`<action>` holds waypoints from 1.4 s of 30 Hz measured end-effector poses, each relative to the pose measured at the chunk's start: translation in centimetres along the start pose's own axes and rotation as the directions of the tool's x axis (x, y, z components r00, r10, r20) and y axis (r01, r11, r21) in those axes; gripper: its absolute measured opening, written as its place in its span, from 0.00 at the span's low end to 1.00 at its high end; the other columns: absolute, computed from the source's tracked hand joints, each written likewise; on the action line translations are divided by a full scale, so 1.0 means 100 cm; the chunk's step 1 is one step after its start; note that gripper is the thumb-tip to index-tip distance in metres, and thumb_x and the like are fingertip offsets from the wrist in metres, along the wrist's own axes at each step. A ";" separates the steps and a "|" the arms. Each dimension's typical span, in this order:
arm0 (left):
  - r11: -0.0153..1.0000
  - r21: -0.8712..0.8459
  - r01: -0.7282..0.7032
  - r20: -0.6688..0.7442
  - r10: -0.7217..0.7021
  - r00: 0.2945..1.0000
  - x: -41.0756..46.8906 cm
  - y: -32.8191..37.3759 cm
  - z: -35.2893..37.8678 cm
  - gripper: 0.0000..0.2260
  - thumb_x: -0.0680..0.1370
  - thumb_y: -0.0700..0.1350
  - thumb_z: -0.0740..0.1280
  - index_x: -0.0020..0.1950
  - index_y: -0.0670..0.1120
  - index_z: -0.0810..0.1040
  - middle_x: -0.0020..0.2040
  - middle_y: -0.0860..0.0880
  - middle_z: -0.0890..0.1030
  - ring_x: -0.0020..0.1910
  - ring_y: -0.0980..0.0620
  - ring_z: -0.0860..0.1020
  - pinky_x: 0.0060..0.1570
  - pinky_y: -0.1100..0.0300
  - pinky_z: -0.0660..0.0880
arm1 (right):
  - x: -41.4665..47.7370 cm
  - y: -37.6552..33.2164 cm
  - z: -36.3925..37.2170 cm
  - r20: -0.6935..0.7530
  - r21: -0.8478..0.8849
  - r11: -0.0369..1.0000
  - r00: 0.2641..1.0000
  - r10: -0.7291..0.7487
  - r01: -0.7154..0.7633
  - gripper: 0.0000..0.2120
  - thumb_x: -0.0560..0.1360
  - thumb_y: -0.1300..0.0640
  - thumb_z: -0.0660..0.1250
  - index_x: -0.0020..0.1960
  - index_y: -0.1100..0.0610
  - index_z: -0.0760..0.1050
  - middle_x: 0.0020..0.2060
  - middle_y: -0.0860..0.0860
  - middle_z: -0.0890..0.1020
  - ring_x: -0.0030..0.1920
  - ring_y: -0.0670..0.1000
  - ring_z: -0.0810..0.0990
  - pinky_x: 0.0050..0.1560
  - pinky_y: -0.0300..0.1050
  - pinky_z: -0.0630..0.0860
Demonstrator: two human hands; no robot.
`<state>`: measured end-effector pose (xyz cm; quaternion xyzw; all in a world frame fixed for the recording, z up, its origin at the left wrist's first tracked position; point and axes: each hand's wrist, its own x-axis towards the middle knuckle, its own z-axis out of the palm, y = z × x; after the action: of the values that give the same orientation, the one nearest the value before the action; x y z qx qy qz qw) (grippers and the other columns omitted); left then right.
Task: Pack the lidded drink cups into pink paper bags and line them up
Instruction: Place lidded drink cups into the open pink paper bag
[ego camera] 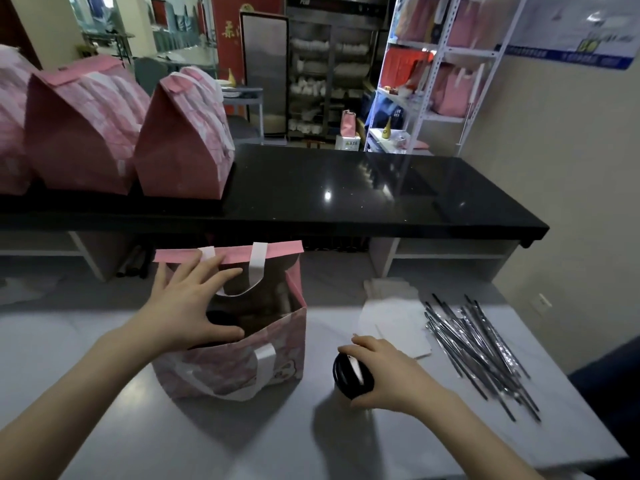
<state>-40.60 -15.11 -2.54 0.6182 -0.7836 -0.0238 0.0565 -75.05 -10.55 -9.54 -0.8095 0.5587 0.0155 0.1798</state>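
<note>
An open pink paper bag (273, 348) with white handles stands on the grey table in front of me. My left hand (188, 306) reaches over its mouth with fingers spread, thumb at the near rim, above a dark lid inside. My right hand (384, 372) grips a cup with a black lid (349, 374) standing on the table just right of the bag. Three closed pink bags stand in a row on the black counter: one at the far left edge (10, 133), a second (79, 133) and a third (183, 140).
A heap of wrapped straws (481, 341) lies on the table to the right, beside flat white paper sheets (391, 323). The black counter (363, 195) runs behind. A white shelf rack (446, 71) with pink bags stands at the back right.
</note>
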 end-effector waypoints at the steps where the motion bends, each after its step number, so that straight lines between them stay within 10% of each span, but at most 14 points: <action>1: 1.000 0.016 0.001 -0.005 -0.001 1.000 -0.002 0.001 0.002 0.46 0.63 0.75 0.63 0.76 0.64 0.50 0.79 0.57 0.45 0.77 0.50 0.40 0.72 0.38 0.37 | 0.000 0.001 0.001 0.005 0.010 1.000 1.000 -0.005 0.004 0.40 0.62 0.42 0.71 0.71 0.40 0.61 0.69 0.44 0.65 0.68 0.51 0.66 0.64 0.46 0.69; 9: 0.997 0.068 0.023 -0.114 -0.015 0.993 -0.016 0.007 0.010 0.46 0.64 0.74 0.62 0.77 0.60 0.48 0.79 0.54 0.46 0.77 0.47 0.38 0.72 0.35 0.38 | -0.006 -0.023 -0.081 -0.169 0.088 0.995 0.985 -0.033 0.048 0.40 0.59 0.36 0.67 0.70 0.41 0.64 0.65 0.41 0.68 0.64 0.46 0.69 0.61 0.45 0.71; 15: 0.994 0.106 0.042 -0.103 -0.031 0.994 -0.020 0.011 0.016 0.49 0.65 0.74 0.61 0.78 0.57 0.41 0.79 0.53 0.41 0.76 0.46 0.35 0.73 0.37 0.38 | -0.016 -0.098 -0.188 -0.463 -0.051 0.953 0.839 -0.287 0.298 0.39 0.61 0.31 0.63 0.71 0.43 0.64 0.65 0.43 0.70 0.62 0.49 0.71 0.59 0.54 0.75; 23: 0.997 0.077 0.004 -0.112 0.005 0.994 -0.030 0.006 0.013 0.53 0.61 0.76 0.54 0.79 0.50 0.43 0.80 0.51 0.44 0.77 0.45 0.40 0.74 0.39 0.47 | 0.043 -0.184 -0.134 -0.073 -0.437 0.783 0.851 -0.520 0.442 0.35 0.67 0.49 0.73 0.70 0.47 0.63 0.63 0.49 0.70 0.60 0.54 0.69 0.49 0.52 0.77; 29: 0.985 0.172 0.020 -0.075 -0.007 0.997 -0.039 -0.007 0.014 0.54 0.66 0.69 0.64 0.76 0.50 0.32 0.78 0.51 0.35 0.76 0.46 0.33 0.74 0.45 0.37 | 0.071 -0.174 -0.083 0.060 -0.403 0.783 0.867 -0.495 0.475 0.35 0.67 0.49 0.75 0.70 0.48 0.65 0.62 0.52 0.71 0.60 0.55 0.70 0.51 0.52 0.77; 42: 0.963 0.256 -0.077 0.026 0.073 0.997 -0.066 0.009 0.009 0.60 0.62 0.74 0.64 0.76 0.49 0.31 0.74 0.47 0.25 0.70 0.44 0.22 0.72 0.42 0.31 | 0.083 -0.135 -0.064 -0.032 -0.285 0.924 0.961 -0.276 0.256 0.38 0.63 0.46 0.77 0.67 0.47 0.61 0.61 0.49 0.68 0.59 0.54 0.69 0.50 0.54 0.78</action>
<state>-40.09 -8.55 -3.71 0.5899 -0.8034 0.0752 -0.0297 -60.80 -15.83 -1.77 -0.8950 0.4419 0.0402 0.0447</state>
